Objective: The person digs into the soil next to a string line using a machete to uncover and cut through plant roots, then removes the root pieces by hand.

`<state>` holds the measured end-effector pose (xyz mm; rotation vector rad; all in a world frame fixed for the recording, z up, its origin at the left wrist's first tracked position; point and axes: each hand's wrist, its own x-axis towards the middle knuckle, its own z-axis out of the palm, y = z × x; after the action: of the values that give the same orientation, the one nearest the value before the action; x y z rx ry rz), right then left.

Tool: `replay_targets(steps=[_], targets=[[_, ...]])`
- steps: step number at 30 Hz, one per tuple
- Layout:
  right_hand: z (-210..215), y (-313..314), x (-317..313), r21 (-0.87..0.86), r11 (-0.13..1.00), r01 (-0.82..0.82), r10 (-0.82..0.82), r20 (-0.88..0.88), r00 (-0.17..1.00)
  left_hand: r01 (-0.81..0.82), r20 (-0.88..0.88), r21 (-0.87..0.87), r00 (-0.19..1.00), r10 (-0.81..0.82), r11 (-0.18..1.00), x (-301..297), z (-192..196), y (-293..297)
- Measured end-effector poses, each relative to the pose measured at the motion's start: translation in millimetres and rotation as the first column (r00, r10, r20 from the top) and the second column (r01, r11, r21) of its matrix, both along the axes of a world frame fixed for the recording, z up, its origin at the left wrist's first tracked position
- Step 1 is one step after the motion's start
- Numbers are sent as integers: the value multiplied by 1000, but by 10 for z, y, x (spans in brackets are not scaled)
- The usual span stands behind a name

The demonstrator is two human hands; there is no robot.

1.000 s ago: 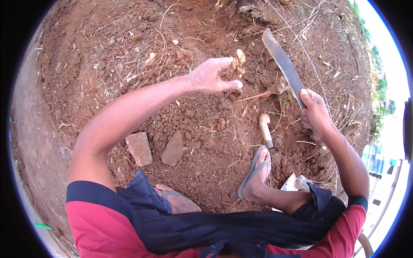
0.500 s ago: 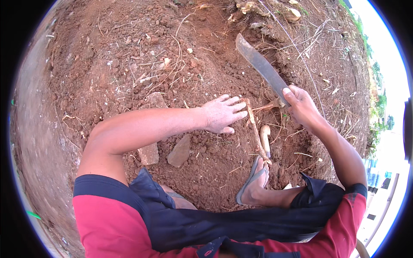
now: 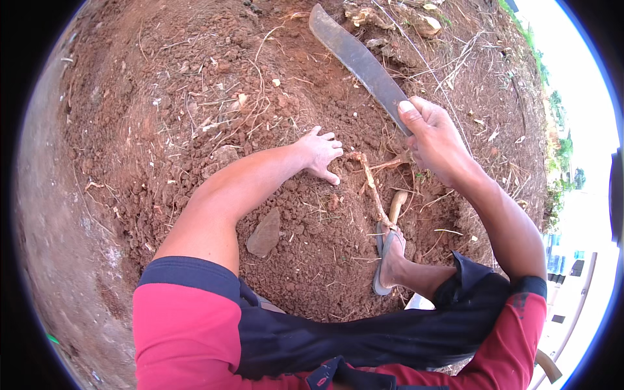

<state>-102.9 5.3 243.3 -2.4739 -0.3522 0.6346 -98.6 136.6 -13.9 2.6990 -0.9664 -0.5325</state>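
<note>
Right hand (image 3: 437, 138) closed around the handle of a machete (image 3: 359, 62). Blade long and dark, running from the fist up and to the left, tip aimed at the upper left, raised over the ground rather than lying on it. Left hand (image 3: 320, 155) spread flat, palm down, fingers open on the red soil (image 3: 162, 117), holding nothing. Just right of that hand, a thin root (image 3: 370, 185) sticking out of the dirt, long axis running from near the fingers down toward the foot. A pale root piece (image 3: 396, 203) just beside it, touching the sandal (image 3: 383, 260) on the right foot. A flat grey stone (image 3: 265, 233) below the left forearm, half sunk in the soil. Outdoors, bare red earth, crumbly, strewn with dry stalks and thin roots. Dry grass (image 3: 481, 65) along the upper right, green plants (image 3: 560, 156) at the far right edge.
</note>
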Motion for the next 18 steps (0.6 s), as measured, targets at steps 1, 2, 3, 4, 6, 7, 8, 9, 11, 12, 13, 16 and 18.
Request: replay_targets(steps=[1, 2, 3, 4, 6, 7, 8, 9, 11, 12, 13, 16, 18], targets=[[-5, 16, -26, -10, 1000, 10, -10, 6, 1000, 6, 7, -12, 1000, -6, 1000, -51, 6, -12], [-16, 26, -43, -20, 1000, 18, -18, 12, 1000, 51, -20, -51, 998, -52, 997, -120, 9, -9], [-39, 35, -39, -41, 999, 26, -24, 37, 999, 92, -45, -90, 994, -97, 992, -215, 10, 10], [-64, 2, -16, -83, 997, 6, 2, 97, 995, 135, -63, -139, 988, -144, 981, -321, 39, 12], [-56, -105, 105, -160, 986, -43, 78, 222, 972, 257, -3, -129, 966, -260, 958, -472, 89, 92], [-11, -130, 136, -168, 984, -56, 103, 285, 953, 274, 11, -148, 961, -275, 950, -545, 118, 111], [116, -85, 114, -200, 979, -37, 100, 313, 945, 289, 19, -159, 957, -290, 944, -606, 173, 157], [192, -49, 162, -188, 982, -24, 99, 396, 913, 252, -30, -162, 965, -260, 954, -595, 245, 179], [309, 93, 234, -96, 994, -45, 95, 610, 787, 204, -137, -172, 964, -229, 964, -538, 346, 218], [340, 180, 267, -20, 995, -102, 84, 730, 678, 144, -14, -213, 989, -150, 966, -499, 323, 293], [271, 249, 304, 28, 988, -150, 61, 830, 554, 31, -5, -258, 999, -34, 966, -463, 270, 423], [-110, 343, -10, 248, 961, -121, -171, 880, 444, -318, 234, -360, 879, 415, 877, -193, 172, 806], [-896, 65, -352, 345, 939, -9, -290, 803, 521, -532, 221, -356, 751, 622, 769, 46, 321, 1026]])
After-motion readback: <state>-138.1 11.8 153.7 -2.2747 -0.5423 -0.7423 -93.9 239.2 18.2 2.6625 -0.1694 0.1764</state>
